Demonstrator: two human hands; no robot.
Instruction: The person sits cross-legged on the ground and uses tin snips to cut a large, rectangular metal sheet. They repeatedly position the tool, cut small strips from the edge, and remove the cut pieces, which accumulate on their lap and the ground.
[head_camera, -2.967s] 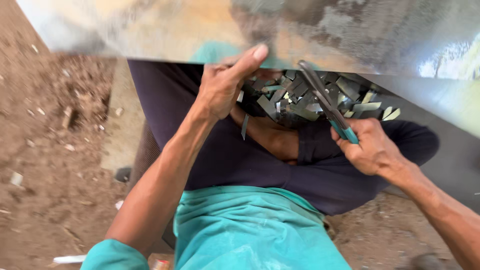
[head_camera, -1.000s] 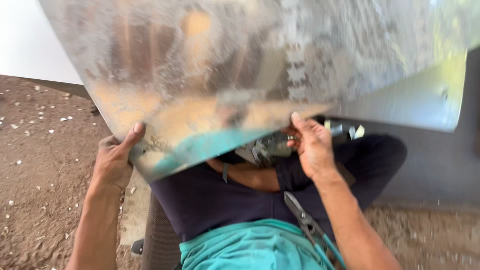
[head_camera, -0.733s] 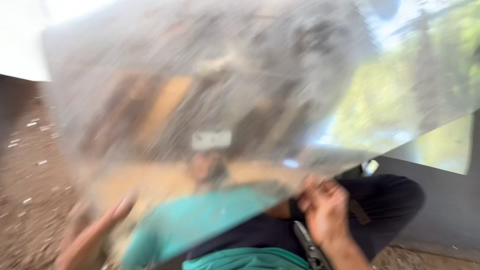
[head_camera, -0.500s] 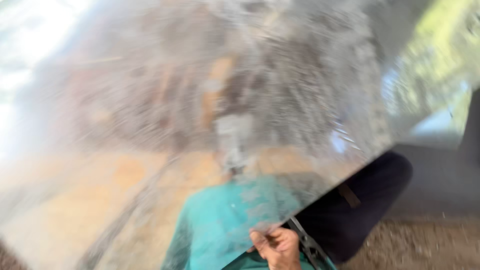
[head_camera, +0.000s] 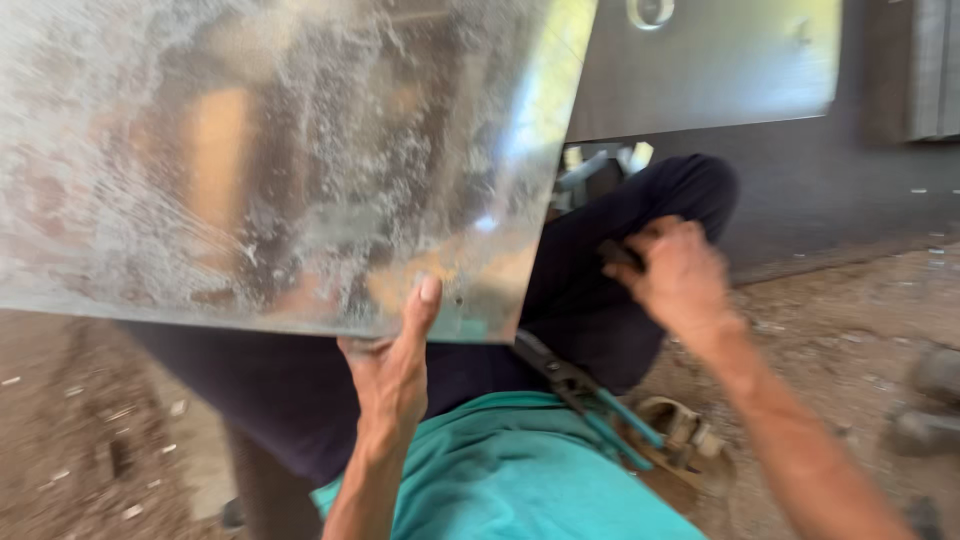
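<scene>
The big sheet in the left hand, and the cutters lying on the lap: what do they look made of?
The sheet looks like thin galvanised metal: silvery, mottled, mirror-like, with blurred reflections. The left hand grips its lower edge. The cutters seem to be dark steel, with handles in a teal sleeve, probably plastic or rubber. Blur leaves the finish uncertain.

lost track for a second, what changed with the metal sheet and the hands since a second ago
The metal sheet swung up and leftward; the left hand now grips its lower edge alone. The right hand let go and rests on the dark trouser leg. The snips stay on the lap.
</scene>
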